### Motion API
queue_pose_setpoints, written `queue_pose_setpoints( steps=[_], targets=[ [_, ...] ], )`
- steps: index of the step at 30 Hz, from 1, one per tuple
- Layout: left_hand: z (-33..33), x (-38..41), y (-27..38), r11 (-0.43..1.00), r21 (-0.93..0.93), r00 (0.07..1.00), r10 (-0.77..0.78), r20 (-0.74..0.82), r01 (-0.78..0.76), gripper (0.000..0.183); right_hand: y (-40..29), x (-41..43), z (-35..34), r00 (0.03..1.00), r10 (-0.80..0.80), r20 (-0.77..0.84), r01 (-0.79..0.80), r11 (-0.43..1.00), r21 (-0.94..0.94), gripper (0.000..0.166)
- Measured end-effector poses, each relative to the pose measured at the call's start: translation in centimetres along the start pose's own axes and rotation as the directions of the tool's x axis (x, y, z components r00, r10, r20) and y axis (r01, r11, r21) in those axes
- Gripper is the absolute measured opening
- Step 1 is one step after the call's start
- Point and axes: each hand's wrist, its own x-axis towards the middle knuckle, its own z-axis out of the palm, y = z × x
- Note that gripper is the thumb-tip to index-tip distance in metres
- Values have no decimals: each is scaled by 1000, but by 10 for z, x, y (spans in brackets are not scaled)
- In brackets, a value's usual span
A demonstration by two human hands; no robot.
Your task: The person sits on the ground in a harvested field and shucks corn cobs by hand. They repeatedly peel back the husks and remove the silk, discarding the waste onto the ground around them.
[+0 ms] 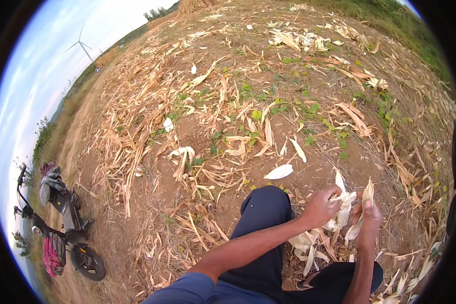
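My left hand (pixel 323 208) is closed on pale dry corn husk leaves (pixel 342 214), just above my bent knee. Close beside it on the right, my right hand (pixel 366 220) grips a narrow husk-covered ear of corn (pixel 368 192), its pointed tip upward and the thumb lying along it. Loose husk hangs between the two hands. Below them, more pale husks (pixel 306 243) lie on the ground between my legs. Whether a cob is inside the left hand's husk cannot be told.
Dry husks and corn leaves (pixel 269 133) litter the brown soil, with small green vines (pixel 311 110) among them. An electric scooter (pixel 66 216) with a pink item in its basket stands at the left. Far off rises a wind turbine (pixel 79 41). My dark-trousered knee (pixel 268 205) is in front.
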Motion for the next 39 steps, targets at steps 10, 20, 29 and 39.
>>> queue_pose_setpoints(
  steps=[10,20,29,39],
  targets=[
    [1,2,2,994,-101,996,-42,80,50,12,7,-7,5,965,-193,178,245,907,-342,43],
    [-2,1,1,923,-334,969,-123,215,191,21,5,-6,5,921,-341,186,388,831,-399,19],
    [-2,-2,0,784,-560,955,-140,262,269,23,0,-5,4,842,-502,195,538,764,-357,14],
    [-4,-1,-2,754,-579,935,-134,328,311,31,-3,-1,-8,812,-535,234,577,674,-461,15]
  ],
)
